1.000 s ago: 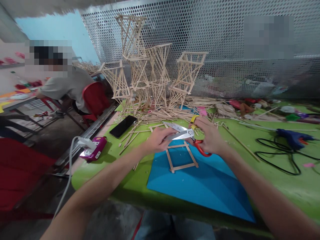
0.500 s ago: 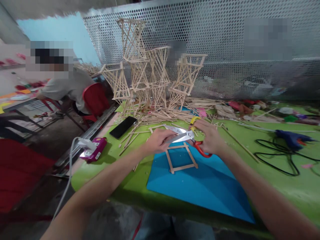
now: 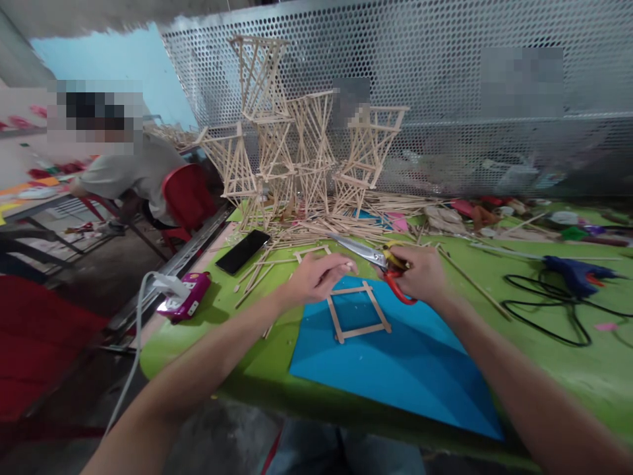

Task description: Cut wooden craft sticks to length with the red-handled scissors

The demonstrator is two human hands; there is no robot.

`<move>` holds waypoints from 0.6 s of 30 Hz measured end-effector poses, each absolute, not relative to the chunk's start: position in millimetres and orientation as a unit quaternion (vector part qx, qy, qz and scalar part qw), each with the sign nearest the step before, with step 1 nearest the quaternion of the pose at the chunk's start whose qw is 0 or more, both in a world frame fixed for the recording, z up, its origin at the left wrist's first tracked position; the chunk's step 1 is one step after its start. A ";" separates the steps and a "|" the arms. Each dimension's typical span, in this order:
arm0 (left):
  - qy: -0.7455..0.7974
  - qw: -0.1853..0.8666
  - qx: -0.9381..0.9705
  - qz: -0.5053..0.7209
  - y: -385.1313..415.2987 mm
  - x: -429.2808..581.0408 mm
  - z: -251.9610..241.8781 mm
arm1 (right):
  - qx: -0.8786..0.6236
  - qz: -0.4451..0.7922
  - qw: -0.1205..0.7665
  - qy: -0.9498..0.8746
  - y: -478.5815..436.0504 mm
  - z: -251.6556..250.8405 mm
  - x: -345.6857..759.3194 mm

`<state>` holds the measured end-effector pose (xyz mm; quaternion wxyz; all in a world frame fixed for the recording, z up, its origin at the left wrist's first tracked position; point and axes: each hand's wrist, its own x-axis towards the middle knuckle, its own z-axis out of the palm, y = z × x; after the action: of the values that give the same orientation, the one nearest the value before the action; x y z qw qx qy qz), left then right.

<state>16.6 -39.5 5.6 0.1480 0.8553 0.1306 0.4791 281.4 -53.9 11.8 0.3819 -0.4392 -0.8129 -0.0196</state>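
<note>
My right hand (image 3: 420, 270) is wrapped round the yellow and red handles of a pair of scissors (image 3: 363, 251). Their blades are together and point to the left, past the fingertips of my left hand (image 3: 319, 276). That left hand is pinched, with a small pale tip showing at its fingers; what it holds is mostly hidden. Just below lies a square frame of flat wooden sticks (image 3: 363, 332) on a blue sheet (image 3: 395, 376). Part of another stick frame (image 3: 314, 249) shows behind my left hand.
Several towers of thin sticks (image 3: 311, 138) stand at the back over a heap of loose sticks (image 3: 321, 231). At left are a black phone (image 3: 243, 251) and a purple power strip (image 3: 185, 297) with a white cable. A blue glue gun (image 3: 573, 274) lies right. A person (image 3: 133, 171) sits far left.
The scissors have gone from spread blades to closed ones, and my right hand has tightened on the handles. My left hand has stayed nearly in place, its fingertips now clear of the blades.
</note>
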 end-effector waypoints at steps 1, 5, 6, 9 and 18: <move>0.135 0.150 0.852 0.483 -39.1 16.3 4.9 | -0.441 -0.014 0.379 -0.813 -53.5 12.5 281.3; 0.153 0.151 0.853 0.475 -34.7 14.6 -1.3 | -0.393 -0.017 0.367 -0.843 -50.9 18.8 281.9; 0.153 0.149 0.855 0.472 -33.8 14.4 -2.5 | -0.378 -0.017 0.365 -0.851 -50.2 19.9 282.0; 0.138 0.140 0.857 0.476 -32.9 15.3 -3.3 | -0.352 -0.021 0.355 -0.866 -48.5 20.1 282.4; 0.172 0.132 0.870 0.443 -32.5 15.5 -4.4 | -0.328 -0.043 0.370 -0.868 -46.6 17.4 282.6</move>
<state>15.5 -32.5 -4.4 0.1315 0.8698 0.1722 0.4434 282.6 -46.6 17.4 0.3703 -0.3285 -0.8678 -0.0430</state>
